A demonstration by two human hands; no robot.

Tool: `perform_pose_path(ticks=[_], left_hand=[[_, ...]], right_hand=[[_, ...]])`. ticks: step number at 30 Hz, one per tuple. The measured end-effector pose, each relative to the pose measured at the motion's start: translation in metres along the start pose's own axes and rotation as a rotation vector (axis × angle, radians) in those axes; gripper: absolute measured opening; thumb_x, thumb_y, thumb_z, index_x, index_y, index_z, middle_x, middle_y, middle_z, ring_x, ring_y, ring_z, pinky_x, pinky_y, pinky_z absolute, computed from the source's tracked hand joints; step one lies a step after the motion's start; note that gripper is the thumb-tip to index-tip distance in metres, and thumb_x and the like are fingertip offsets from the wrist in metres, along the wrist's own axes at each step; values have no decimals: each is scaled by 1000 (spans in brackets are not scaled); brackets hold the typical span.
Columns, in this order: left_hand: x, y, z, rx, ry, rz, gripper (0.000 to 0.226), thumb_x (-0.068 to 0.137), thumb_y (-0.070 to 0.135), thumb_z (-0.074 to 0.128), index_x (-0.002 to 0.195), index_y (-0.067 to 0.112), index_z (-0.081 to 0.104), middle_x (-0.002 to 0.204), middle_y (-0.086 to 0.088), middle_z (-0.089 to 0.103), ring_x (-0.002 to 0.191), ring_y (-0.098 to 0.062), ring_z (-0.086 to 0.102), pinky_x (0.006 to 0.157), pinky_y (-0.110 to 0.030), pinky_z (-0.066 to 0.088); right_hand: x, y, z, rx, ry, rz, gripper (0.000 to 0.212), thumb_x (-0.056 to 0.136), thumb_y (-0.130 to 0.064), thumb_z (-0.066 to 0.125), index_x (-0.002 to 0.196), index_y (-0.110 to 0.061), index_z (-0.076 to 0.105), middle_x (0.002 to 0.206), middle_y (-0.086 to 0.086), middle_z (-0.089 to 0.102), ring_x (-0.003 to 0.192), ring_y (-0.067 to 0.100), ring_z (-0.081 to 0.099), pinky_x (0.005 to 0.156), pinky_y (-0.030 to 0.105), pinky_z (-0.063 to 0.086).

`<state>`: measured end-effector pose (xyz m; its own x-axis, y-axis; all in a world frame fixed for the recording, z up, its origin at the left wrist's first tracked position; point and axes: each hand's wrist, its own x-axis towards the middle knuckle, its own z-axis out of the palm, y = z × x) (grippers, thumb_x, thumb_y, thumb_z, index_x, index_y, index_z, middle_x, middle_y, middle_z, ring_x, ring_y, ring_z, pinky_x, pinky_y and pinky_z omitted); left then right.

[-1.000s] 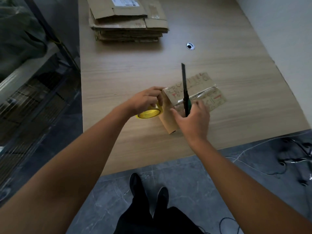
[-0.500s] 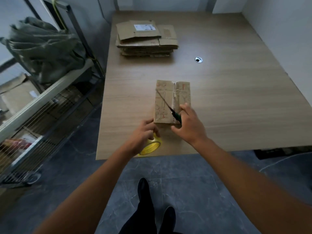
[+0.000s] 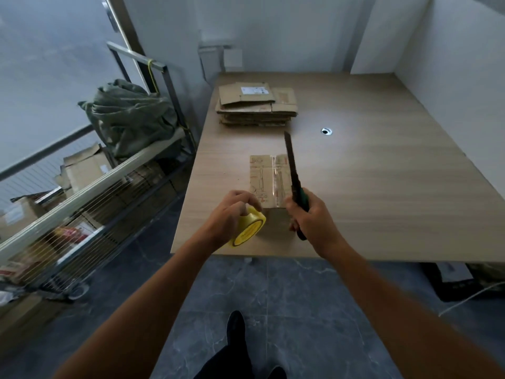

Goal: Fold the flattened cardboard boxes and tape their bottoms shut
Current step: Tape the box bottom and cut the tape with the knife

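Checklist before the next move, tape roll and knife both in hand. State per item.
1. Seam: tape strip covers the box top end to end: ok.
2. Cut: strip free of the tape roll: cannot tell.
3. Blade: knife retracted: not ok, blade out, pointing away from the body.
4. Clearance: left hand apart from the blade: ok, it grips the roll left of the box.
5. Free hand: not ok, right hand grips the knife.
6. Supply: stack of flattened boxes at the table far end: ok.
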<state>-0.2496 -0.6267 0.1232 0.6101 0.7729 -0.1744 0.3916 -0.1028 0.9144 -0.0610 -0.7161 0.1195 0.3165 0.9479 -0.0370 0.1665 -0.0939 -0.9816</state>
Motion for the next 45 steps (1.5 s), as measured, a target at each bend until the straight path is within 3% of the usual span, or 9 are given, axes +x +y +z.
perform_pose_path(ticks=[5,7,14,18,22,26,34,38,45], left_hand=[[-1,30,6,8,-45,59,38,78,28,39,105,22,65,133,-6,53,125,-22,47,104,-42,44],[2,40,4,-8,-69,56,37,78,25,41,107,24,65,136,-5,51,125,-21,46,100,-38,45],[26,40,-11,10,-206,-18,44,98,11,43,132,35,59,141,2,48,132,-20,43,104,-40,41],[35,20,-20,-194,-232,-65,42,105,24,51,146,29,41,118,1,65,104,-13,66,76,-20,54],[52,10,-41,-383,-149,63,32,100,22,60,130,15,52,85,-10,67,73,-23,62,63,-30,54],[74,18,-59,-348,-169,130,26,102,26,55,126,17,54,90,-19,61,65,-21,59,53,-29,52],[150,7,-113,307,-106,239,23,98,35,61,118,26,65,72,8,67,62,-3,66,56,-21,53],[198,3,-120,580,-131,218,40,89,58,61,115,29,70,96,11,70,84,-5,66,75,-30,59],[271,-38,-95,777,-99,50,57,87,68,63,121,22,71,119,4,71,102,-15,65,82,-34,53]], right_hand=[[-8,-26,-1,72,-53,83,17,92,-31,74,88,-17,65,56,-17,62,53,3,56,60,31,53],[-2,-29,-2,7,-15,79,20,90,-33,77,86,-18,65,57,-15,63,54,2,58,57,26,52],[30,-33,8,-175,33,92,26,99,-29,64,119,-13,68,95,-1,69,79,12,66,63,22,55],[47,-40,17,52,128,180,16,101,-18,59,112,-11,68,72,2,59,60,13,56,64,30,53],[60,-46,26,54,125,202,13,98,-26,66,106,-17,70,67,-3,66,60,14,60,65,34,58],[83,-47,26,-29,229,147,7,100,-25,64,95,-20,68,64,-2,58,52,10,53,51,23,49],[149,-26,-14,25,478,182,22,99,-25,66,80,-15,61,60,-3,57,50,11,49,49,23,46],[183,4,-28,-6,444,219,26,99,-26,65,78,-12,61,60,1,56,51,14,48,51,27,46],[232,80,-38,-7,348,444,27,99,-28,64,77,-12,59,55,-3,54,48,14,47,51,32,42]])
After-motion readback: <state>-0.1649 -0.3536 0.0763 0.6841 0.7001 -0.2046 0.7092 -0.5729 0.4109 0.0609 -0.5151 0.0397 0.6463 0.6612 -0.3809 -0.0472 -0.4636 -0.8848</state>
